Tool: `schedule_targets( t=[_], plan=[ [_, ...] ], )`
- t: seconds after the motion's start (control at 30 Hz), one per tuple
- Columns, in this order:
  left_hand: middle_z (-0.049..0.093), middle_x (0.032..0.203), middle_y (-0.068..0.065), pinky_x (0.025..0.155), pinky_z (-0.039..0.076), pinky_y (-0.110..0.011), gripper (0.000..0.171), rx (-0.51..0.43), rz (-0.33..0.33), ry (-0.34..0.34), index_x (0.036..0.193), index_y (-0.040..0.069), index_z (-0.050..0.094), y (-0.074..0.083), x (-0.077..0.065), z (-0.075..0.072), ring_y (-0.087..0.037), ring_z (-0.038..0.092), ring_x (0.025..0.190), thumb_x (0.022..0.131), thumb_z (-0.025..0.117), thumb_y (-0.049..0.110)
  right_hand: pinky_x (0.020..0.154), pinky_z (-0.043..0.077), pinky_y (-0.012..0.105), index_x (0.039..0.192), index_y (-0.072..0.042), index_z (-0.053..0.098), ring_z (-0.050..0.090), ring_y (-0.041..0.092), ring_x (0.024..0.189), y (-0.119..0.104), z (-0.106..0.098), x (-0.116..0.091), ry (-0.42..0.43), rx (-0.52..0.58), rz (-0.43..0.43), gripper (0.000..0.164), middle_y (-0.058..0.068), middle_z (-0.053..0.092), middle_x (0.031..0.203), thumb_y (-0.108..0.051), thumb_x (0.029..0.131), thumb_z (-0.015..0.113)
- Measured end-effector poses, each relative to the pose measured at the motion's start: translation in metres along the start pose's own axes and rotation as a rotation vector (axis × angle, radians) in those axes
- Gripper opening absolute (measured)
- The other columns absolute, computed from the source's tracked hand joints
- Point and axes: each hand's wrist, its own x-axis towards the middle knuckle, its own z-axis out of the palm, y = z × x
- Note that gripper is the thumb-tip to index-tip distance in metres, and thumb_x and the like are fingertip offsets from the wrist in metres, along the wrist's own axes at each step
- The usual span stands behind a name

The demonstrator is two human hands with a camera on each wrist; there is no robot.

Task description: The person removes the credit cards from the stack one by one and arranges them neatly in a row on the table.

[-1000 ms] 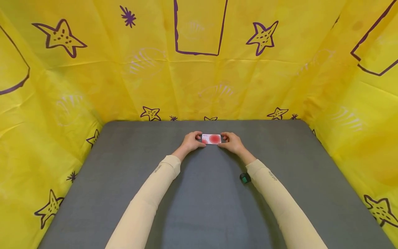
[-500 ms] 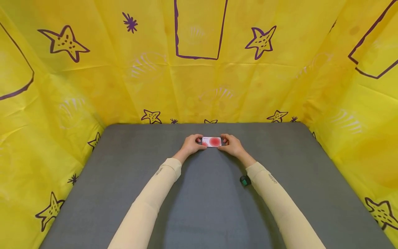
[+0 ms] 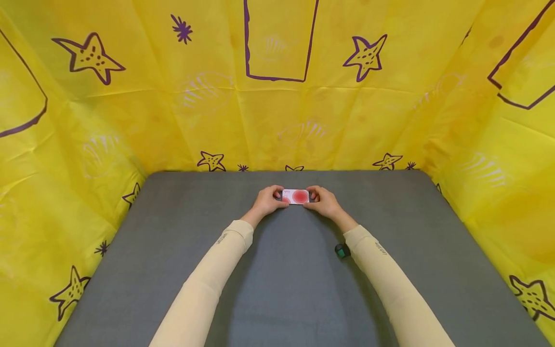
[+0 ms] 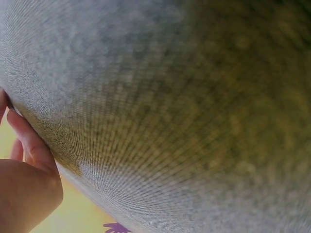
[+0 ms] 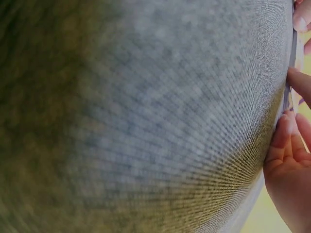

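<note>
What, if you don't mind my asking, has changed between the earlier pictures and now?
Nothing on the table has visibly moved, and nothing was taken hold of or let go; only the head view shifted slightly. The left hand and right hand still hold the card by its two ends, near the table's far edge.

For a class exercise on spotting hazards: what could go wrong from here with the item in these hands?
The left hand and right hand hold opposite ends of the red-and-white item; uneven release might twist it.

It is near the far edge of the grey table, so a forward push could send it toward the yellow cloth.
</note>
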Motion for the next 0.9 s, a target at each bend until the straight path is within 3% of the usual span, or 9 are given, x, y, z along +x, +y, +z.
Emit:
schedule_targets(
  t=[0.47, 0.73, 0.9],
  plan=[
    [0.061, 0.087, -0.007, 0.080, 0.045, -0.036, 0.057, -0.027, 0.009, 0.039, 0.124, 0.013, 0.052, -0.004, 0.000, 0.004, -0.024, 0.056, 0.080, 0.077, 0.084, 0.017, 0.069, 0.042, 0.029, 0.125, -0.002, 0.046, 0.050, 0.022, 0.073, 0.001, 0.003, -0.001, 0.022, 0.082, -0.054, 0.055, 0.014, 0.057, 0.090, -0.008, 0.081, 0.079],
    [0.061, 0.081, -0.005, 0.078, 0.045, -0.034, 0.055, -0.029, 0.018, 0.043, 0.123, 0.012, 0.051, -0.001, -0.007, 0.003, -0.021, 0.055, 0.074, 0.078, 0.083, 0.014, 0.067, 0.043, 0.029, 0.120, -0.005, 0.042, 0.050, 0.020, 0.068, 0.000, 0.004, -0.007, 0.028, 0.114, -0.117, 0.052, 0.009, 0.055, 0.083, -0.009, 0.082, 0.078],
    [0.062, 0.081, -0.005, 0.074, 0.047, -0.030, 0.055, -0.020, 0.048, 0.033, 0.124, 0.010, 0.051, -0.001, -0.013, -0.001, -0.019, 0.055, 0.070, 0.079, 0.082, 0.011, 0.069, 0.043, 0.030, 0.124, -0.004, 0.043, 0.051, 0.021, 0.069, -0.006, 0.006, -0.009, 0.015, 0.082, -0.073, 0.055, 0.011, 0.058, 0.085, -0.008, 0.082, 0.078]
  ],
)
